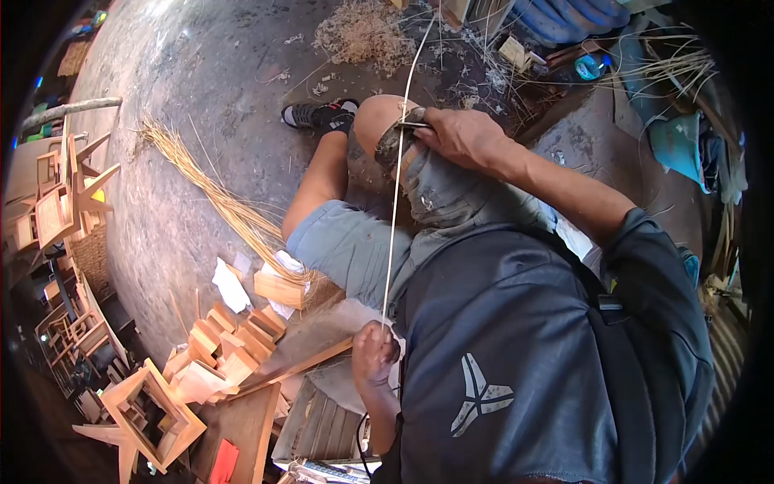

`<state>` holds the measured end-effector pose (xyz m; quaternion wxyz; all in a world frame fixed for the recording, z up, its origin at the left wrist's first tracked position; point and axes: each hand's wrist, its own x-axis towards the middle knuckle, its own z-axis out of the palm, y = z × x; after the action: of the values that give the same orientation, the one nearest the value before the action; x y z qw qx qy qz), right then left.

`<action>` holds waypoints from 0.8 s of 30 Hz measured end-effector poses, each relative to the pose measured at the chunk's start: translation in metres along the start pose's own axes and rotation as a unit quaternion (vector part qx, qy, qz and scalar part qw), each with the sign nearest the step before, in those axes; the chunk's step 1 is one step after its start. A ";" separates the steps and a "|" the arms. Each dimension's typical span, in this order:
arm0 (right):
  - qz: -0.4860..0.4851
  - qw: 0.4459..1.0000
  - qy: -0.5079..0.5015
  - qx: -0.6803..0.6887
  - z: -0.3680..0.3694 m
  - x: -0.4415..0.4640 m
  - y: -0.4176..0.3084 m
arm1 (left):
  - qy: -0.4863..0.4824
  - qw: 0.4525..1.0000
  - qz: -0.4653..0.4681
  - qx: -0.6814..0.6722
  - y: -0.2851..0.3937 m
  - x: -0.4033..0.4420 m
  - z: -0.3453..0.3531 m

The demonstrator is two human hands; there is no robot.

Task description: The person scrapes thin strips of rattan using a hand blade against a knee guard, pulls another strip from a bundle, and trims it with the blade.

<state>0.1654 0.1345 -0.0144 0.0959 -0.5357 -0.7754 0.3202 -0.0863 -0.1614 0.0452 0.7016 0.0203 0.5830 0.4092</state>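
Observation:
A long pale rattan strip runs taut from the floor at the top, over my raised knee, down to my left hand. My left hand is closed in a fist around the strip, beside my torso. At the knee, my right hand is closed on a small knife; its thin blade lies against the strip, its handle hidden by the fingers. Under the blade, a dark worn pad is wrapped around the knee.
A bundle of rattan strands lies on the concrete floor, left of my legs. Shavings are heaped ahead. Wooden blocks and a wooden frame sit lower left. Right are a light-blue bucket and loose strips.

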 end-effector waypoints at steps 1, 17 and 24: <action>0.009 1.000 -0.009 0.017 -0.001 0.004 0.007 | -0.022 0.999 0.044 0.015 0.000 0.007 0.006; 0.019 0.997 0.034 -0.069 0.011 -0.010 0.002 | -0.087 0.976 0.121 0.161 0.068 0.188 0.156; 0.008 1.000 0.018 0.013 0.003 0.000 0.004 | -0.051 0.994 0.070 0.069 0.026 0.074 0.054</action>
<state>0.1672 0.1341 -0.0194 0.1144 -0.5462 -0.7653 0.3208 -0.0563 -0.0757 0.0167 0.6969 0.1298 0.5708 0.4143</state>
